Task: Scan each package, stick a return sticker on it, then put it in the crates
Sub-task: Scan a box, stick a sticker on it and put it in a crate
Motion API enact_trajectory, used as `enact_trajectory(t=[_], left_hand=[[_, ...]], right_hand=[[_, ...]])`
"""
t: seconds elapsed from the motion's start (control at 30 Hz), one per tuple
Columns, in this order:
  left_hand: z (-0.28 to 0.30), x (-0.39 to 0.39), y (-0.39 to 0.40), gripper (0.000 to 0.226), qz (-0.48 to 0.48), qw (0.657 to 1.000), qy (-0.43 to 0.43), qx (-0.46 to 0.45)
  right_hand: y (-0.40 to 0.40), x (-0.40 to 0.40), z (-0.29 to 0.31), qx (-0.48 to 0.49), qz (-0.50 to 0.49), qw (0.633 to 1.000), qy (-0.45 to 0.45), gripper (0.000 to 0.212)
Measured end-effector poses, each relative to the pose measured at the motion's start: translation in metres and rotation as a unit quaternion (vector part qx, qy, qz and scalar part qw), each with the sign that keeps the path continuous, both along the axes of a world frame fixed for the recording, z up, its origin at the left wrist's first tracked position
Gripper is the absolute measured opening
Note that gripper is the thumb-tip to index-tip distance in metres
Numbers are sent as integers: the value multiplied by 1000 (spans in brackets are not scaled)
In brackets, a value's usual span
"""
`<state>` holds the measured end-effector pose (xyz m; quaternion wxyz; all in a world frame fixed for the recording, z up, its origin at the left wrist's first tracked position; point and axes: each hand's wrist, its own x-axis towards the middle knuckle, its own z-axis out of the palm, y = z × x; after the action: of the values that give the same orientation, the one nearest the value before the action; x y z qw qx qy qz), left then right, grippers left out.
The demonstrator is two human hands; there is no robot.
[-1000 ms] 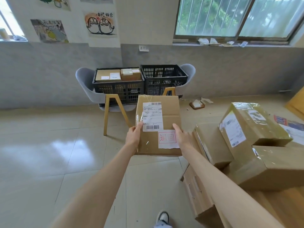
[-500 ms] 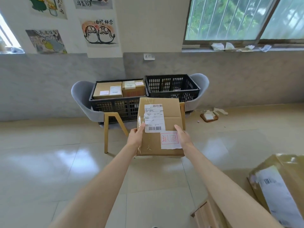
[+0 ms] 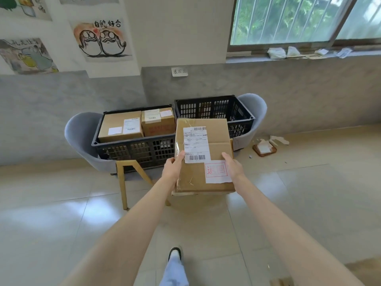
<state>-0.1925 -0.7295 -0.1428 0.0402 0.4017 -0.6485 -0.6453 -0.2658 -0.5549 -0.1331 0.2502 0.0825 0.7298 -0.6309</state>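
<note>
Package (image 3: 203,155): brown carton, white barcode label, red-stamped return sticker (image 3: 217,171); left hand (image 3: 172,168), right hand (image 3: 233,167) grip sides.

bare forearms (image 3: 127,221), light-blue trouser leg (image 3: 174,271), white-toed shoe (image 3: 175,252)

- We saw a brown box (image 3: 214,139) with a white label (image 3: 195,144) and a red-stamped sticker (image 3: 217,171).
- We saw black slotted crates (image 3: 214,109) on grey chairs (image 3: 79,135).
</note>
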Motion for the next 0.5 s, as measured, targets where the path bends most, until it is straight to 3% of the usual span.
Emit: enact_trajectory(t=[0.5], left_hand=[[6,-238,-105,81,-97,994,38,44]], right_hand=[[-91,-210,14,48,-88,994,35,54]])
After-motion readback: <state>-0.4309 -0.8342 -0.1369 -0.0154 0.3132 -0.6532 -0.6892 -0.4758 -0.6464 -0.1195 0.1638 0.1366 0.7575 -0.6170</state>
